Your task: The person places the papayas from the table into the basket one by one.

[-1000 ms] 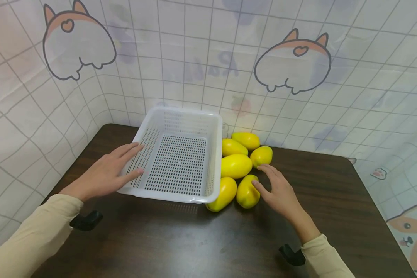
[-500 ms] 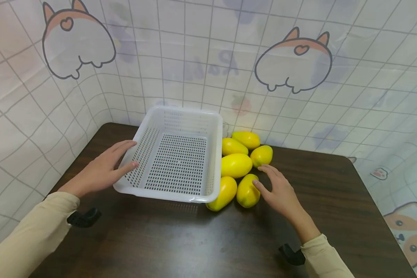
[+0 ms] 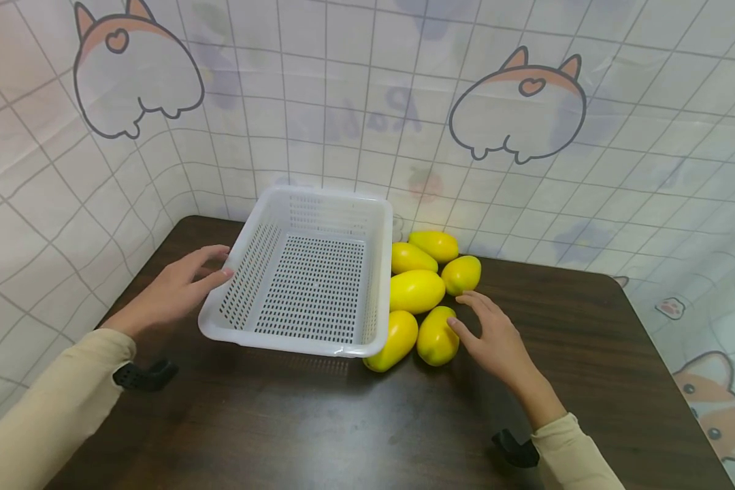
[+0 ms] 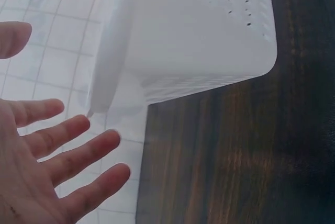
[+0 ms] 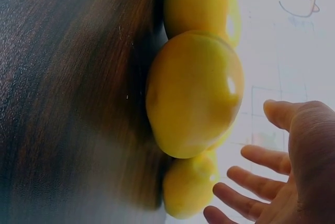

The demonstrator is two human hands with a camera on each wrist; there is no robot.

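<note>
A white plastic basket (image 3: 309, 348) with slotted walls and floor stands on the table, and I see nothing in it. Beside its left rim, my left hand (image 3: 174, 289) is spread with its fingers extended, holding nothing. In the left wrist view the fingertips lie near the basket's rim (image 4: 107, 67); I cannot tell whether they touch. Several yellow mangoes (image 3: 416, 292) lie clustered against the basket's right side. My right hand (image 3: 496, 337), fingers loosely extended, hovers beside the nearest right mango (image 3: 437, 340). The right wrist view shows a gap between that hand and the mango (image 5: 193, 93).
The dark wooden table (image 3: 343, 422) reaches forward to a wall covering (image 3: 343, 102) with a grid and cartoon animals, which also runs along the left side. A rear right mango (image 3: 461, 275) lies just beyond my right fingertips.
My left hand has drawn back leftward from over the basket's left rim to just outside it. The right hand, the basket and the mangoes stay in place.
</note>
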